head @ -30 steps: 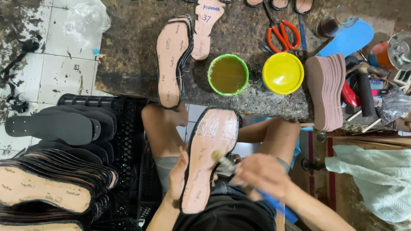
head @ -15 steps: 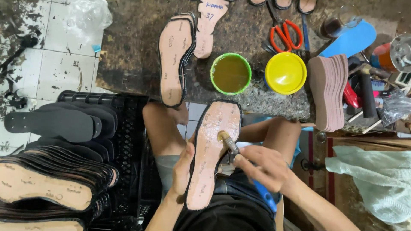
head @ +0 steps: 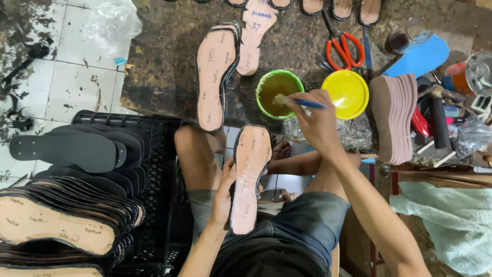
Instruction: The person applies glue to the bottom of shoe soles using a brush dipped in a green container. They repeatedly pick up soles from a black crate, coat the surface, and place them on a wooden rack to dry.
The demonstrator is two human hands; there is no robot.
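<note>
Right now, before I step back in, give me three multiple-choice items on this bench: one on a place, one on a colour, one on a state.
1. Where is the brush tip?
A. in the green bowl
B. in the yellow bowl
C. on the sole

2. What colour are the scissor handles?
A. blue
B. red-orange
C. black

3. How is the sole on the lap held?
A. lying free
B. pinned by both hands
C. gripped at its edge by the left hand

Answers:
1 A: the right hand holds the brush with its tip inside the green bowl, beside the yellow bowl.
2 B: the scissors on the bench have red-orange handles.
3 C: only the left hand grips the sole.
</note>
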